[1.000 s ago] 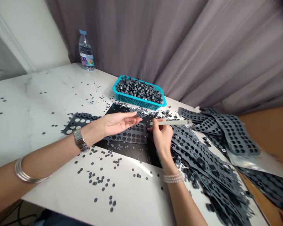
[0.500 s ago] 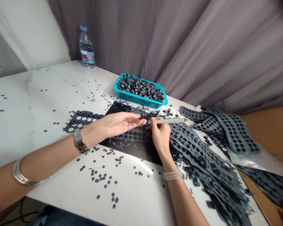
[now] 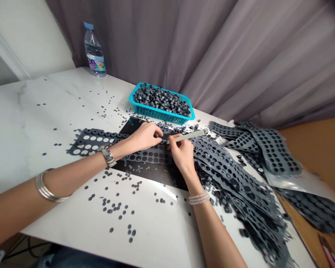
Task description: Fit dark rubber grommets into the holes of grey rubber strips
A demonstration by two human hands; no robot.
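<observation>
My left hand [image 3: 145, 136] lies knuckles up, fingers curled down onto a grey perforated rubber strip [image 3: 153, 156] that rests on a black mat [image 3: 153, 175]. My right hand [image 3: 181, 152] pinches a pale stick-like tool [image 3: 188, 136], its tip pointing down at the strip just beside my left fingertips. A teal basket [image 3: 162, 111] filled with small grey rubber rings stands just beyond both hands.
A heap of punched grey rubber sheets [image 3: 240, 178] covers the table's right side. Another punched strip [image 3: 92, 141] lies to the left. Several small grey discs [image 3: 117, 206] scatter over the white marble table [image 3: 44, 108]. A water bottle [image 3: 93, 52] stands at the back by a grey curtain.
My left hand has turned from palm up, holding a small ring, to palm down on the strip. The right hand and tool have moved in closer to it.
</observation>
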